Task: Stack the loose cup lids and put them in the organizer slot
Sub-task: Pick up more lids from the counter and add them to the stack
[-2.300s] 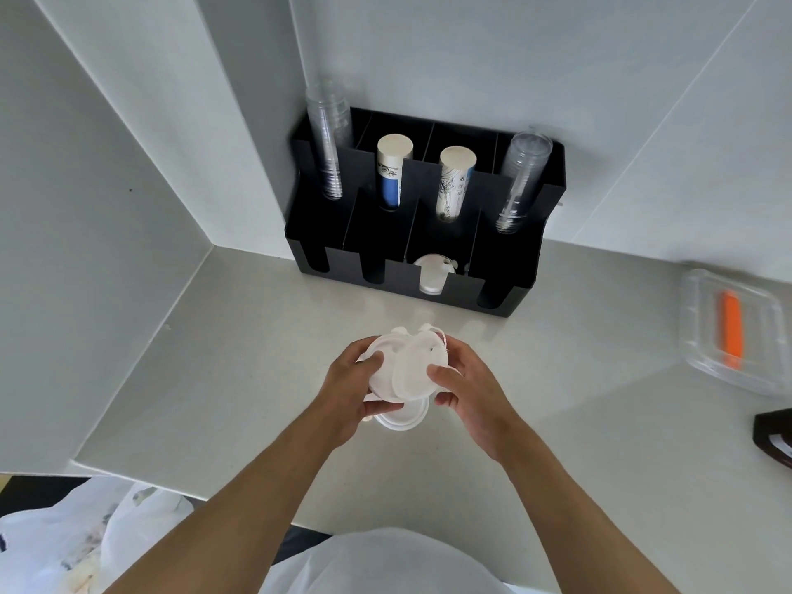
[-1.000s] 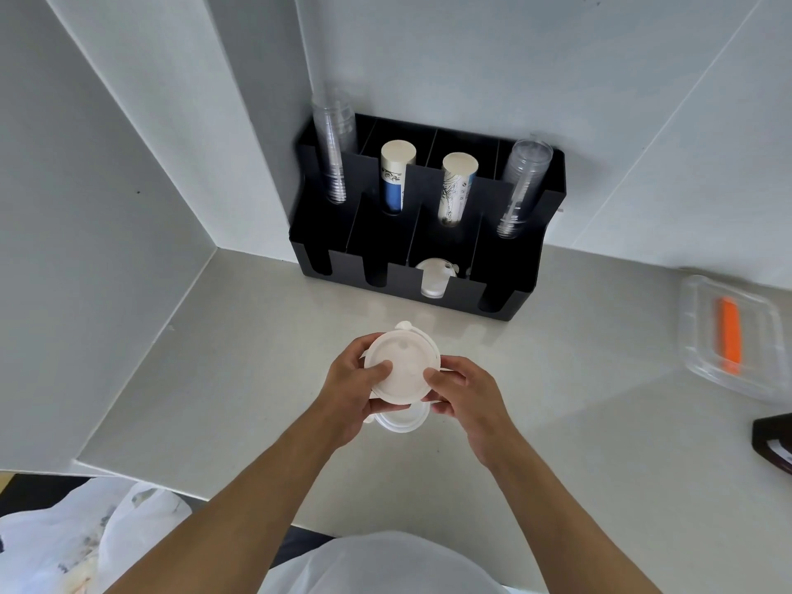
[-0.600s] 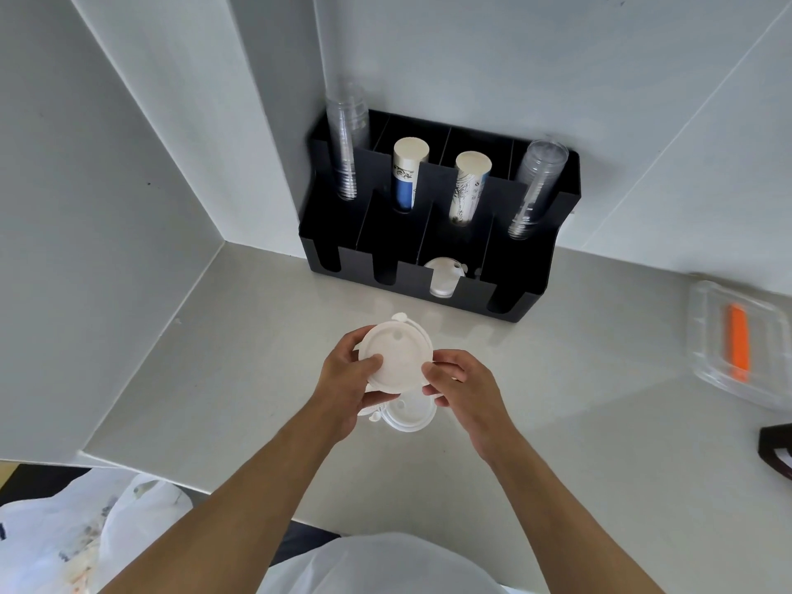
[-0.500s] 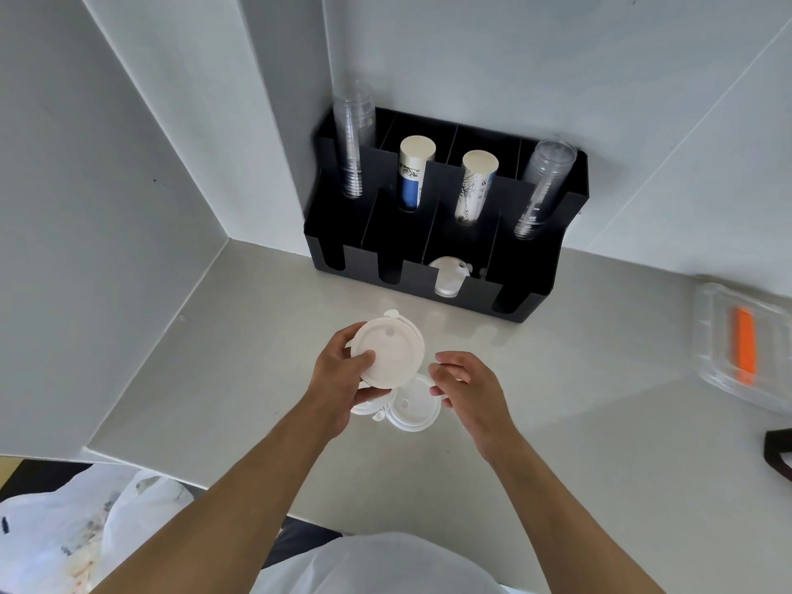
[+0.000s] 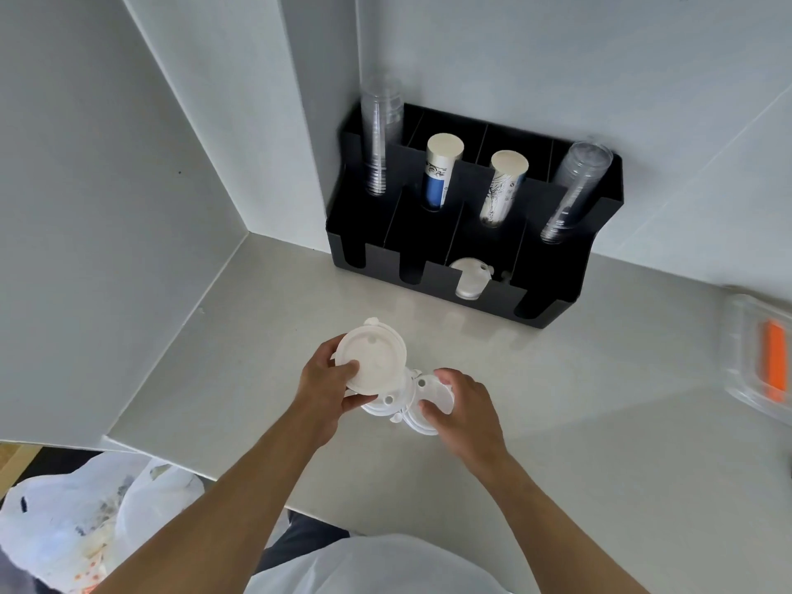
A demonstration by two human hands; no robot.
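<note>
My left hand (image 5: 325, 390) grips a stack of white cup lids (image 5: 373, 360), held a little above the counter with the flat side facing me. Just right of it, loose white lids (image 5: 422, 403) lie on the counter, and my right hand (image 5: 465, 407) closes its fingers around the rightmost one. The black organizer (image 5: 553, 267) stands against the back wall. Its third front slot from the left holds a few white lids (image 5: 469, 278); the other front slots look dark.
The organizer's back slots hold clear cup stacks (image 5: 379, 139) and paper cup stacks (image 5: 441, 171). A clear plastic box with an orange item (image 5: 760, 358) sits at the right. A white plastic bag (image 5: 85, 525) lies below the counter's front left edge.
My right hand let go of the held stack and dropped to the loose lids on the counter. My left hand shifted the stack slightly left. The view moved closer and left.
</note>
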